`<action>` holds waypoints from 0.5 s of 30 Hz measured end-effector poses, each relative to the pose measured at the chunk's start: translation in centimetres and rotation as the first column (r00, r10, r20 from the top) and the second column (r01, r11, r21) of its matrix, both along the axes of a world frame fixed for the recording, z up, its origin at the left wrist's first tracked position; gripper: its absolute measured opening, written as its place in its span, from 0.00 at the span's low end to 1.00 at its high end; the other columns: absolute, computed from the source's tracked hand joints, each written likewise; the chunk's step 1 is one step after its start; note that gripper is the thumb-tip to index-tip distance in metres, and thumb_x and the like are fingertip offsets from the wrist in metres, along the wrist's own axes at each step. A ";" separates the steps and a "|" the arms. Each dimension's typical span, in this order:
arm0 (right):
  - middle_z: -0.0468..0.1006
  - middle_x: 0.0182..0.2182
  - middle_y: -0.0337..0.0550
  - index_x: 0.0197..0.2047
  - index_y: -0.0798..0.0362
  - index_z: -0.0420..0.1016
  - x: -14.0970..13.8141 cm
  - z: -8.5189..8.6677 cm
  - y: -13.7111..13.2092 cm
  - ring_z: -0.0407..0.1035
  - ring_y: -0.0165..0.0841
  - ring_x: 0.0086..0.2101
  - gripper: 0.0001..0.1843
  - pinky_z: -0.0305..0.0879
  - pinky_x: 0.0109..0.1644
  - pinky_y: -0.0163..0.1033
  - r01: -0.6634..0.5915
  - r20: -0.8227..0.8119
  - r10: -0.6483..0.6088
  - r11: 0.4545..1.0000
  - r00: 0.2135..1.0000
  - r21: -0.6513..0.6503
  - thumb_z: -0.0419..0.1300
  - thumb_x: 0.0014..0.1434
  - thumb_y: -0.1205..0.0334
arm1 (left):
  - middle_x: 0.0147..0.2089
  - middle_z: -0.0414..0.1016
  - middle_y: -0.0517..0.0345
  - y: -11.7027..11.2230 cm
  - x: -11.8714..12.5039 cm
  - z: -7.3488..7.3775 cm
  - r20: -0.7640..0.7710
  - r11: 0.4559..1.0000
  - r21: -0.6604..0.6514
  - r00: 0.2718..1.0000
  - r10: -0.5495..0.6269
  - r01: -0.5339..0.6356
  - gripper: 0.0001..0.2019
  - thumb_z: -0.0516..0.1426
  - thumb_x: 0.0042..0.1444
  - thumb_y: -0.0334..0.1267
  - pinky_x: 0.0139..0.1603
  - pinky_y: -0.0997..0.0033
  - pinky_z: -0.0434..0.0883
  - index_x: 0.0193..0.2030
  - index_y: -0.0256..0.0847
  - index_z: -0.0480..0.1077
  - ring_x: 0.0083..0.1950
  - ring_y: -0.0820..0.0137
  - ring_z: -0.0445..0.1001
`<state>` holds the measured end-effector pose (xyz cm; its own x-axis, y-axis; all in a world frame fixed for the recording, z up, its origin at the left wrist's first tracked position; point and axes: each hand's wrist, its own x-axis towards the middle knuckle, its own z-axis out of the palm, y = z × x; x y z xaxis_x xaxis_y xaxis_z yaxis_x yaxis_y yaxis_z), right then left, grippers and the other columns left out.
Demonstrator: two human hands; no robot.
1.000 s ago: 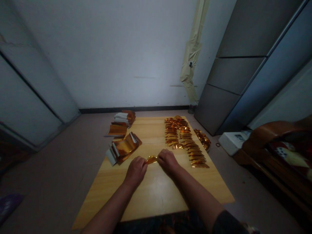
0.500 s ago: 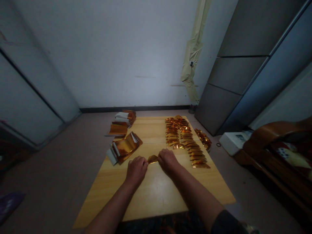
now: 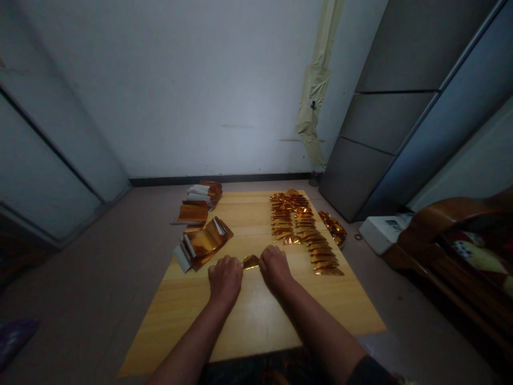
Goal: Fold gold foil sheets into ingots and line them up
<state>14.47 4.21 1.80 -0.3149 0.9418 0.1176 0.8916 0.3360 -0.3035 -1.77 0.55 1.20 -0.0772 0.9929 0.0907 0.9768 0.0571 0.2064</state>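
My left hand (image 3: pixel 225 278) and my right hand (image 3: pixel 274 268) rest on the low wooden table (image 3: pixel 256 315), fingers curled. Between them they pinch a small folded piece of gold foil paper (image 3: pixel 250 261), each hand on one end. A stack of flat gold foil sheets (image 3: pixel 203 244) lies just left of my left hand. Rows of folded gold pieces (image 3: pixel 304 230) lie to the right of my right hand.
More foil sheets (image 3: pixel 197 206) sit at the table's far left corner and on the floor beside it. A heap of folded gold pieces (image 3: pixel 334 227) lies off the right edge. A grey cabinet (image 3: pixel 385 128) and a wooden chair (image 3: pixel 452 240) stand to the right.
Both hands have stayed on the gold piece and drawn slightly closer together; the piece between them looks smaller and more folded.
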 end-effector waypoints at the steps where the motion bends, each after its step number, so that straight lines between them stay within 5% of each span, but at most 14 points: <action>1: 0.73 0.41 0.46 0.37 0.53 0.74 0.0 0.0 0.0 0.63 0.36 0.42 0.08 0.51 0.42 0.39 0.006 -0.003 -0.006 1.000 1.000 0.002 0.54 0.64 0.62 | 0.43 0.73 0.50 0.0 0.1 0.1 -0.012 1.000 -0.006 1.000 0.013 -0.013 0.15 0.45 0.66 0.42 0.44 0.60 0.58 0.38 0.40 0.70 0.48 0.61 0.70; 15: 0.73 0.43 0.50 0.40 0.54 0.74 -0.9 0.4 0.4 0.64 0.39 0.44 0.10 0.55 0.42 0.40 0.053 0.071 -0.048 0.996 0.996 -0.065 0.53 0.65 0.62 | 0.44 0.74 0.46 0.4 0.9 0.7 -0.064 0.996 -0.048 0.996 0.070 -0.073 0.15 0.46 0.65 0.41 0.45 0.59 0.61 0.40 0.38 0.71 0.48 0.58 0.70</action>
